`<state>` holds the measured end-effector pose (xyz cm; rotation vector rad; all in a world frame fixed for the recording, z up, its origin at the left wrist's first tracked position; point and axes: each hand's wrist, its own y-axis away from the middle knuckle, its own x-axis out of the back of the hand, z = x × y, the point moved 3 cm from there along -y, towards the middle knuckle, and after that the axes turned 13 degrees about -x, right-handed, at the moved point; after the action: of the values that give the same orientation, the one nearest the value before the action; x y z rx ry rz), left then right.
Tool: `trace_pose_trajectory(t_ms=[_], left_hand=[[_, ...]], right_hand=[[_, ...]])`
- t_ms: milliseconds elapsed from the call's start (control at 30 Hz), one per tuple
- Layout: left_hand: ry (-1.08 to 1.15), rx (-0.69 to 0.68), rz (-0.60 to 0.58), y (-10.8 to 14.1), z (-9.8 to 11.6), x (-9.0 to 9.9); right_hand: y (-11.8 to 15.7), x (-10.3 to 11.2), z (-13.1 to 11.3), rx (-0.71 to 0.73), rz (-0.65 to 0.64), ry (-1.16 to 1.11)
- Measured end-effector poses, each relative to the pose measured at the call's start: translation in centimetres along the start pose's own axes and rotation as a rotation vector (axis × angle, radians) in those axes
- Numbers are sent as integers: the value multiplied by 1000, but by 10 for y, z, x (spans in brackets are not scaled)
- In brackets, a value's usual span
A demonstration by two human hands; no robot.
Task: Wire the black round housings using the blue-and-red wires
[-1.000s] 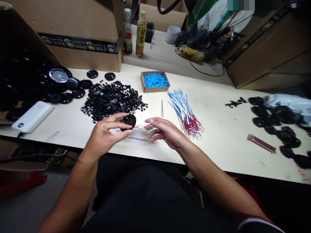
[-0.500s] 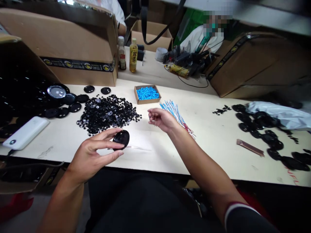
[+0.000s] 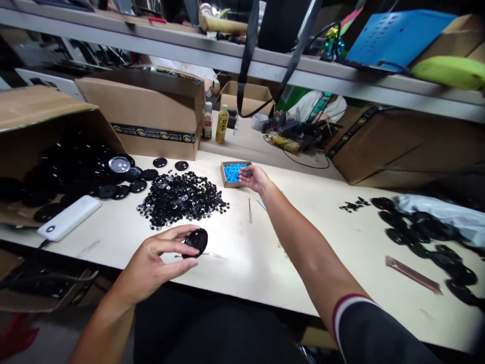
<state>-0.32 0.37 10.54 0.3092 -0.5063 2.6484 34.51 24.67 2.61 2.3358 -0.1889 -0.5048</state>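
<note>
My left hand (image 3: 161, 255) pinches a round black plastic cover (image 3: 197, 242) between thumb and fingers, tilted just above the table. Thin pale wires (image 3: 214, 255) show beside the cover; whether they join it I cannot tell. My right hand (image 3: 254, 178) reaches over the right side of a small cardboard box (image 3: 232, 184) filled with small blue pieces (image 3: 232, 172). Its fingers are apart and slightly bent, with the tips at the blue pieces. My right forearm hides most of the striped wires, leaving a blue end (image 3: 261, 205) visible. A slim screwdriver (image 3: 250, 211) lies between my hands.
A pile of small black discs (image 3: 184, 199) lies beyond my left hand. Black covers spill from a carton (image 3: 49, 108), near a white power bank (image 3: 70, 217). Bottles (image 3: 222, 125) stand behind. More black parts (image 3: 420, 225) lie right. A shelf (image 3: 182, 48) crosses above; a co-worker (image 3: 314, 103) sits opposite.
My right hand has moved forward from above the table to the box of blue pieces. My left hand still holds the black cover. The view has tilted upward, showing the shelf.
</note>
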Motion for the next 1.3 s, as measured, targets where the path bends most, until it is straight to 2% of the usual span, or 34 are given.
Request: trace_pose_trajectory(t_ms=[367, 667, 867, 1033, 1100, 1167, 1300], left_hand=[[-15, -5, -17, -7, 2, 4], [-5, 26, -40, -2, -2, 5], [-10, 32, -40, -2, -5, 5], [8, 30, -34, -4, -7, 6], [35, 32, -31, -7, -8, 6], [65, 46, -26, -9, -9, 5], [131, 96, -3, -13, -16, 2]], right_hand=[[23, 25, 4, -39, -149, 12], [26, 31, 14, 32, -167, 94], [36, 42, 15, 134, -114, 190], [52, 50, 1, 303, 52, 249], [64, 46, -1, 383, 112, 268], [83, 34, 8, 444, 132, 306], [146, -7, 60, 526, 19, 450]])
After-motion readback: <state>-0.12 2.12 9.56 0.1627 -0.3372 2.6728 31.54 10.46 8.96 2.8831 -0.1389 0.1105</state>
